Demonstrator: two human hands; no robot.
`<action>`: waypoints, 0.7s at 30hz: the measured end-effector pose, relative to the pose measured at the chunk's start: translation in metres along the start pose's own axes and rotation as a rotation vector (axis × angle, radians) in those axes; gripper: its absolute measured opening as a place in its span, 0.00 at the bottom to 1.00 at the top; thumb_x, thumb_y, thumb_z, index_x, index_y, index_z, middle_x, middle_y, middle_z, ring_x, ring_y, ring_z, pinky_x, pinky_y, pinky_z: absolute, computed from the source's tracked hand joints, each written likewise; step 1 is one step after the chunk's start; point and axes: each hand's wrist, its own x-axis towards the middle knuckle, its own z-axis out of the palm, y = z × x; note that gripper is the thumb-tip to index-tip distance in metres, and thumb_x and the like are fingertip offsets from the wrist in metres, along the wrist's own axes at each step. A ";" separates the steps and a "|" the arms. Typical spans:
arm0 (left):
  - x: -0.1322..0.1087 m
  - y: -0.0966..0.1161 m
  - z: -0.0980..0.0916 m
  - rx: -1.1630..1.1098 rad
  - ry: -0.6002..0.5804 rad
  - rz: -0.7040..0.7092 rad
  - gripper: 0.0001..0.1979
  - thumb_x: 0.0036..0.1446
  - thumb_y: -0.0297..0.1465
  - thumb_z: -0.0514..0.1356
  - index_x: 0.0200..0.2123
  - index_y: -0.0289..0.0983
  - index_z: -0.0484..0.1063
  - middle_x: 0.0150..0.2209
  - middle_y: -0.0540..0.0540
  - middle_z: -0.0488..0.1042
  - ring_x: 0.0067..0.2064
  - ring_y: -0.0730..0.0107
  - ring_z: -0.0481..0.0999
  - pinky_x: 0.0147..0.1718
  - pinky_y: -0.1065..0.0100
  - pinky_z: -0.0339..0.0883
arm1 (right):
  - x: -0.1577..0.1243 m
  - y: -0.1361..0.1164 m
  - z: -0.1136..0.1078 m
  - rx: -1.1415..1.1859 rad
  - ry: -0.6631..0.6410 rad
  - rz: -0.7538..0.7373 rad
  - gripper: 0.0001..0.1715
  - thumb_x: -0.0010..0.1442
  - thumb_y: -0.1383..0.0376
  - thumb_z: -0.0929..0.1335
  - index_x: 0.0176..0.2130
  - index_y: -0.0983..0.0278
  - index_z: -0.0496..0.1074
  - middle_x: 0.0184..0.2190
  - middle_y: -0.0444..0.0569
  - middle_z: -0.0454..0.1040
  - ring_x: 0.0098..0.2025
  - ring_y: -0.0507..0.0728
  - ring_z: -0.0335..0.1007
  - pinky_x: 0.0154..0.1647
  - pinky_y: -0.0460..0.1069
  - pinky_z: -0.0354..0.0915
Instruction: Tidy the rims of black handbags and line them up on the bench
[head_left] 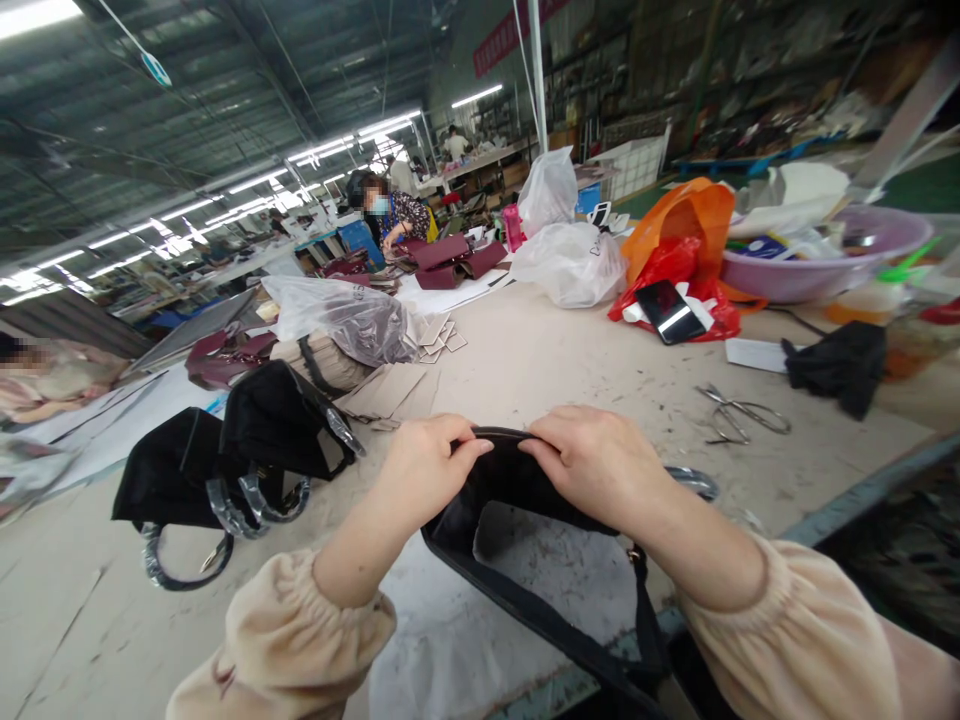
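A black handbag (517,590) lies in front of me at the table's front edge, its mouth facing me and a grey panel (555,565) showing inside. My left hand (431,465) pinches the far rim of the bag between thumb and fingers. A short way to the right, my right hand (585,460) grips the same rim. Part of a plastic-wrapped handle (694,483) shows beyond my right wrist. To the left, two more black handbags (169,470) with wrapped handles rest on the table.
Scissors (742,412), a phone (670,311) on a red bag and a purple basin (825,260) are on the right. Cardboard pieces (394,392) and a plastic-covered bundle (352,325) lie beyond my left hand. A masked co-worker (394,215) handles maroon bags (457,262) farther back.
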 end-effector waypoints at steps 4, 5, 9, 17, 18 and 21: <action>0.001 -0.001 0.002 -0.010 0.022 -0.062 0.11 0.55 0.38 0.61 0.25 0.38 0.76 0.28 0.51 0.78 0.30 0.71 0.75 0.32 0.70 0.62 | 0.001 0.000 0.000 -0.001 0.005 -0.004 0.12 0.62 0.60 0.64 0.30 0.60 0.73 0.29 0.44 0.74 0.33 0.52 0.68 0.31 0.49 0.52; 0.001 -0.001 0.002 -0.004 0.019 -0.066 0.11 0.55 0.38 0.61 0.25 0.38 0.76 0.27 0.51 0.78 0.29 0.72 0.74 0.31 0.70 0.61 | 0.001 0.000 0.001 0.001 0.005 -0.006 0.12 0.62 0.60 0.64 0.30 0.60 0.73 0.29 0.44 0.74 0.32 0.52 0.68 0.31 0.49 0.52; 0.003 0.001 0.002 0.047 -0.004 -0.056 0.12 0.57 0.38 0.59 0.26 0.37 0.76 0.27 0.49 0.78 0.29 0.71 0.74 0.31 0.70 0.59 | 0.002 0.000 0.002 -0.001 0.005 -0.008 0.12 0.62 0.60 0.63 0.30 0.60 0.72 0.29 0.43 0.74 0.33 0.53 0.68 0.31 0.49 0.52; 0.007 0.006 0.001 0.121 -0.014 -0.119 0.15 0.56 0.40 0.58 0.25 0.37 0.75 0.26 0.48 0.77 0.29 0.70 0.73 0.30 0.69 0.57 | 0.002 -0.001 0.001 0.023 0.005 -0.028 0.14 0.62 0.60 0.64 0.28 0.61 0.71 0.27 0.44 0.73 0.31 0.52 0.67 0.31 0.49 0.52; 0.007 0.006 0.001 0.129 -0.012 -0.120 0.14 0.56 0.40 0.58 0.25 0.37 0.76 0.26 0.48 0.78 0.29 0.69 0.73 0.30 0.69 0.57 | 0.002 -0.001 0.001 0.023 0.008 -0.030 0.14 0.62 0.60 0.63 0.27 0.62 0.71 0.27 0.44 0.73 0.31 0.52 0.67 0.31 0.48 0.52; 0.007 0.007 0.002 0.138 -0.003 -0.115 0.15 0.56 0.40 0.58 0.25 0.38 0.75 0.27 0.48 0.78 0.29 0.69 0.73 0.30 0.68 0.57 | 0.001 -0.002 0.001 0.023 0.013 -0.035 0.14 0.62 0.60 0.63 0.27 0.62 0.71 0.27 0.44 0.73 0.32 0.52 0.67 0.31 0.48 0.52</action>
